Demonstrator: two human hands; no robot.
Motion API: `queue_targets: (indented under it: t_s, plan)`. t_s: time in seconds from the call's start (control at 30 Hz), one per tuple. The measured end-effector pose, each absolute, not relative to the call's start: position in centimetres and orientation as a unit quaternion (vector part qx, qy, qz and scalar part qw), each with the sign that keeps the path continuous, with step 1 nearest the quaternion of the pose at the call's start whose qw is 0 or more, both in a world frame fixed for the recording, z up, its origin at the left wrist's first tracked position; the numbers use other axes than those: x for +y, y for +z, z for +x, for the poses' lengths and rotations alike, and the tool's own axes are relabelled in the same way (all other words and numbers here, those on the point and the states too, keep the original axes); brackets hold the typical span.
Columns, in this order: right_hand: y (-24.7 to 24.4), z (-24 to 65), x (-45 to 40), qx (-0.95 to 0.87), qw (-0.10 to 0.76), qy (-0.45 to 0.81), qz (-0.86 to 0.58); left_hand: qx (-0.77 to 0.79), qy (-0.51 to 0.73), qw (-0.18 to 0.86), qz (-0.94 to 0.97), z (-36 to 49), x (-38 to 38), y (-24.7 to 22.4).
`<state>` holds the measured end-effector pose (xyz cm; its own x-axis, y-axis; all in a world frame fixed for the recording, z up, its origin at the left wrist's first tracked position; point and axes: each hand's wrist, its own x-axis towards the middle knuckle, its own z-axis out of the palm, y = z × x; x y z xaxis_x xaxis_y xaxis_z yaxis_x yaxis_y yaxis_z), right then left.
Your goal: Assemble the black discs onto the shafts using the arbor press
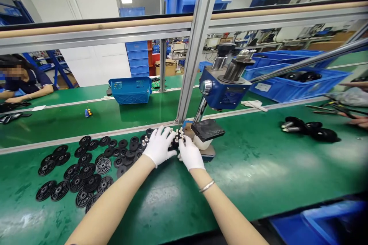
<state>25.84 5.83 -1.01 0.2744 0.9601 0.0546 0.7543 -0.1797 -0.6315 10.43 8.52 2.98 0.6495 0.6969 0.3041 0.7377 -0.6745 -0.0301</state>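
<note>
My left hand (158, 147), in a white glove, lies spread over a cluster of small black parts with pale upright pins (145, 140). Its fingers reach to the right, apart from one another. Close beside it, my gloved right hand (191, 154) has its fingers bent together at the right end of that cluster; whatever is between them is hidden. A blue hand press (227, 93) stands just beyond my right hand, with a black block (208, 129) low in front of it. Left of my hands lie several black spoked wheels (85, 170) and smaller black discs (122, 153).
A teal basket (131, 91) stands behind the metal frame post (192, 57). Blue bins (281, 84) are at the back right, near black wheel assemblies (312, 128) on the green bench (258, 183). A person sits at far left; another's hand shows at far right.
</note>
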Motion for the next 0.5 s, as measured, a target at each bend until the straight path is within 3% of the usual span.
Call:
queue_targets:
  t_s: [0.17,0.3,0.37,0.5]
  plan:
    - [-0.3,26.8,8.5,-0.584,0.221,0.237,-0.744,-0.372,-0.096,0.079,-0.920,11.1,8.8,3.2]
    - [-0.9,27.1,8.4,-0.634,0.202,0.206,-0.718,-0.395,-0.078,0.090,-0.911,10.8,8.7,3.3]
    - [-1.8,27.2,7.7,-0.672,0.192,0.145,-0.700,-0.405,-0.075,0.093,-0.907,10.7,8.6,3.2]
    - [-4.0,27.6,6.2,-0.747,0.127,-0.103,-0.644,-0.407,-0.081,0.095,-0.905,10.5,8.5,3.1]
